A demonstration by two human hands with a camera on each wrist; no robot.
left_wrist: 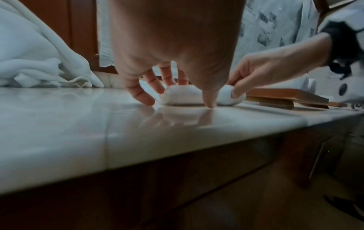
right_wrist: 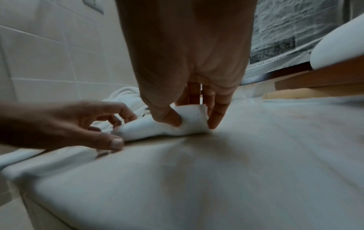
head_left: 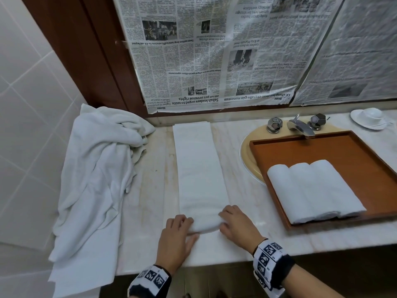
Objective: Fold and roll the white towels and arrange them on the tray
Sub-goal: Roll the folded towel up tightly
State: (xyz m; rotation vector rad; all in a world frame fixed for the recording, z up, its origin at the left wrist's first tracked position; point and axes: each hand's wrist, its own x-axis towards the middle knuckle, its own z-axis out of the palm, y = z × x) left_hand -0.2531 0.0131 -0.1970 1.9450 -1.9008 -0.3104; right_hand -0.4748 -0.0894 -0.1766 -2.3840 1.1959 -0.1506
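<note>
Both hands sit at the near, rolled end of the folded towel [head_left: 200, 168]. The left hand [head_left: 177, 237] curls its fingers over the roll's left end, thumb on the counter just beside it. The right hand [head_left: 236, 224] pinches the roll's right end between thumb and fingers.

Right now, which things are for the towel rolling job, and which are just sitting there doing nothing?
For the job:
- folded towel, its near end being rolled by the left hand and right hand
- wooden tray with rolled towels
- heap of unfolded towels

Just sitting there:
- tap
- cup and saucer
- newspaper on the wall
</note>
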